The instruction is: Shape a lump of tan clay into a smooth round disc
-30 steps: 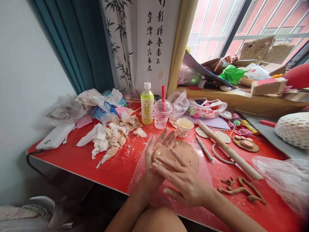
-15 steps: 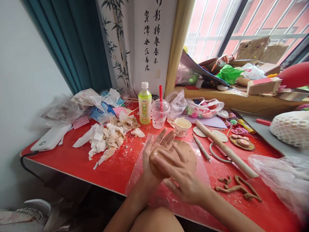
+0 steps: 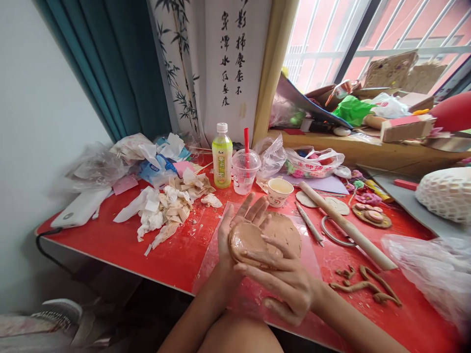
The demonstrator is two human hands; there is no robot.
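A smooth, wet-looking brown clay disc (image 3: 247, 241) lies in the upturned palm of my left hand (image 3: 225, 245), its fingers stretched out behind it. Over the disc's right lower side, my right hand (image 3: 290, 284) has its fingers apart, with fingertips at the clay's surface; whether they press on it I cannot tell. Behind both hands a larger flat clay slab (image 3: 289, 233) rests on a clear plastic sheet (image 3: 209, 260), partly covered by the hands.
A paper cup (image 3: 279, 191) of liquid stands just beyond the slab, near a plastic cup with a straw (image 3: 246, 171) and a bottle (image 3: 222, 159). Rightward lie a rolling pin (image 3: 346, 223), a metal ring (image 3: 326, 230) and clay strips (image 3: 368, 284). Crumpled tissues (image 3: 165, 208) lie left.
My right hand has slid down and toward me across the disc, uncovering more of its shiny face. My left hand stays nearly in place. The view has shifted slightly.
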